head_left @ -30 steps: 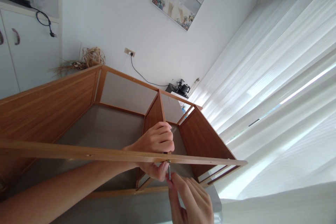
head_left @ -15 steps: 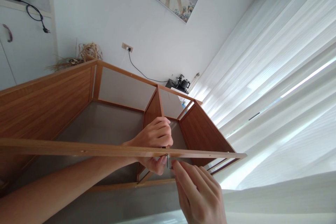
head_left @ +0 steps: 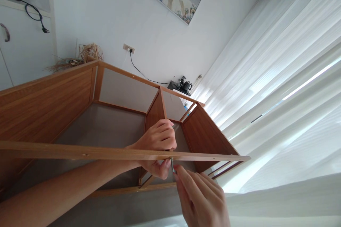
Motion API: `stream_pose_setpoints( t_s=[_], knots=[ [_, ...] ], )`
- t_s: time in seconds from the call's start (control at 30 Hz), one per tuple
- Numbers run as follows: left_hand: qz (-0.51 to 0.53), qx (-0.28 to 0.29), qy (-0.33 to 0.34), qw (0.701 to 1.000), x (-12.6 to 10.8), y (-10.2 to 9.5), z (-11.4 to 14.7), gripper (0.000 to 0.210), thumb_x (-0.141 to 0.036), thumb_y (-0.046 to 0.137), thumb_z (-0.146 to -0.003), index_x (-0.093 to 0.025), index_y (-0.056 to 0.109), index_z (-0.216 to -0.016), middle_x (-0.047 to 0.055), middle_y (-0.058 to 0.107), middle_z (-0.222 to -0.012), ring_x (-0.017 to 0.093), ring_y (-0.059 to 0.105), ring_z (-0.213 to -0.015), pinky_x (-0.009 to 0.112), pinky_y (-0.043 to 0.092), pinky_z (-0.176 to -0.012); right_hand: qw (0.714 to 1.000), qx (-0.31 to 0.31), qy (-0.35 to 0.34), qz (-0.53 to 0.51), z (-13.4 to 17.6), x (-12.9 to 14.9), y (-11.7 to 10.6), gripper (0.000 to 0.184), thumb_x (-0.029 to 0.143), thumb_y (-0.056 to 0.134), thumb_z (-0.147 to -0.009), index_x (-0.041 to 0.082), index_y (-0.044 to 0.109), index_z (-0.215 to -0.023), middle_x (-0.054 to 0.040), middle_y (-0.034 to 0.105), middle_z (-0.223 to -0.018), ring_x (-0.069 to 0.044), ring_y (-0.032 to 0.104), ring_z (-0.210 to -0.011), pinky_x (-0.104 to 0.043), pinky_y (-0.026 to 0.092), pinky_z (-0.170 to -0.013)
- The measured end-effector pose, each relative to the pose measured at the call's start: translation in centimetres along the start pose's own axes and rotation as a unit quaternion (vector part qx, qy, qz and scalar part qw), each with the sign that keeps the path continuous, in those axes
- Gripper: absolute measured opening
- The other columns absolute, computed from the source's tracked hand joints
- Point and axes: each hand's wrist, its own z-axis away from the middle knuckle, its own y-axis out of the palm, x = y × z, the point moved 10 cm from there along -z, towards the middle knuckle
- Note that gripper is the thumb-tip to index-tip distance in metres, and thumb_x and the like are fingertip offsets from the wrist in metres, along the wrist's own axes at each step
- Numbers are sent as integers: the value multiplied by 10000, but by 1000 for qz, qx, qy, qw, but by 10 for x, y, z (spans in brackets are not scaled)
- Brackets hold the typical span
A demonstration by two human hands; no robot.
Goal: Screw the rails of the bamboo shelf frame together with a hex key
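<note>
A wooden cabinet frame has a long front rail (head_left: 112, 153) that crosses in front of my left forearm. Behind that rail my left hand (head_left: 158, 136) is closed around the edge of the upright divider panel (head_left: 154, 110), its thumb showing below the rail. At the joint of rail and divider, a small metal hex key (head_left: 172, 166) stands with its upper end at a bolt in the rail. My right hand (head_left: 201, 195) pinches the key's lower end between thumb and forefinger, just right of my left thumb. The fingertips partly hide the key.
Side panels stand at the left (head_left: 48, 117) and right (head_left: 210, 131) of the frame. Dried plant stalks (head_left: 90, 52) lie behind its far left corner. A black kettle (head_left: 186, 86) sits beyond the far rail. White curtains (head_left: 282, 106) hang close on the right.
The hex key has tilted, its lower end swinging slightly right and down with my right fingers. My left hand keeps its hold on the divider panel.
</note>
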Motion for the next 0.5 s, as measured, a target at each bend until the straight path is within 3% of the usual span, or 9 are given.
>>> stream_pose_setpoints(
  t_s=[0.13,0.27,0.43,0.5],
  knots=[
    [5,3,2,1000,1,1,2,149,-279,440,-674,-225,406,-809,-16,443,-676,181,460,-669,510,496,-877,992,25,79,-94,5,-5,21,146,111,598,-967,183,646,-1085,35,665,-668,-96,575,-474,-213,446,-520],
    [-3,12,13,1000,1,2,2,162,-295,438,-677,-225,409,-820,-12,450,-684,188,476,-681,514,498,-885,983,11,121,-136,10,-9,28,95,160,563,-1004,196,626,-1065,47,653,-642,-90,605,-483,-184,468,-544],
    [-8,12,10,1000,1,1,1,157,-280,453,-678,-228,406,-818,-9,461,-682,188,470,-677,496,502,-863,998,-15,27,-58,10,6,17,81,111,574,-998,152,628,-1043,10,655,-660,-100,545,-473,-244,415,-514],
    [-12,12,10,1000,0,1,1,156,-275,457,-674,-231,404,-815,-9,457,-680,190,467,-675,492,506,-855,999,-4,3,-32,8,9,13,108,75,587,-979,125,637,-1061,-17,686,-706,-112,581,-524,-262,436,-550]
  ],
)
